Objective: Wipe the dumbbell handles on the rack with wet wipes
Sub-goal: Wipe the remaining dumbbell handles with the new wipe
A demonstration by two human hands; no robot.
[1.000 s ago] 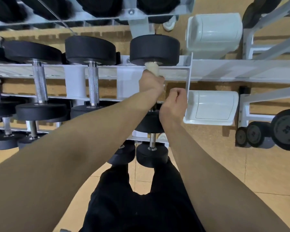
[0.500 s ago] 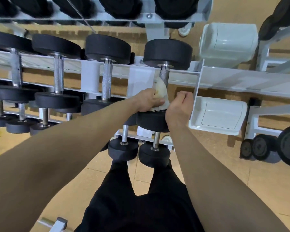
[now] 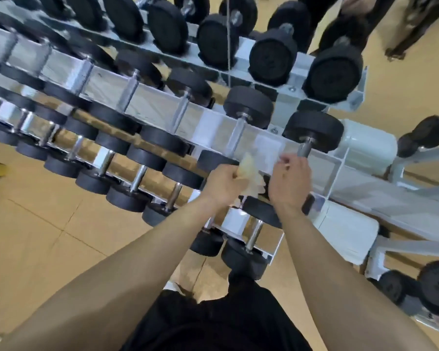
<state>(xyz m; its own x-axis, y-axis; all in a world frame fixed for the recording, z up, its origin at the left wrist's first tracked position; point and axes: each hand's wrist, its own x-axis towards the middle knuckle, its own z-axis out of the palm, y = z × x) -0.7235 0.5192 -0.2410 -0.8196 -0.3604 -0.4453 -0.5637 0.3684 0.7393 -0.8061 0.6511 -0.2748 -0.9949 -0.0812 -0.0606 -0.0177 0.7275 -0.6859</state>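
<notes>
1. Dumbbell handle (image 3: 305, 148) of grey knurled metal belongs to the rightmost black round-headed dumbbell on the middle tier. It is found lying across the white steel three-tier rack (image 3: 214, 126), and only its upper end is exposed.
2. Left grip (image 3: 226, 184) is pinched closed on a crumpled pale-yellow wet wipe (image 3: 251, 177). The wet wipe is held between the two grips, just left of the handle and in front of the rack's white plate.
3. Right grip (image 3: 290, 184) is placed over the lower part of the handle, back of the hand uppermost. Whether its fingers are wrapped round the bar cannot be told, as the picture is blurred.
4. Further black dumbbells (image 3: 147, 154) with chrome bars are ranged leftwards along all three tiers.
5. Tan tiled floor (image 3: 48, 236) is recorded beneath the rack, and black trousers (image 3: 213, 325) are noted at the lower edge.
</notes>
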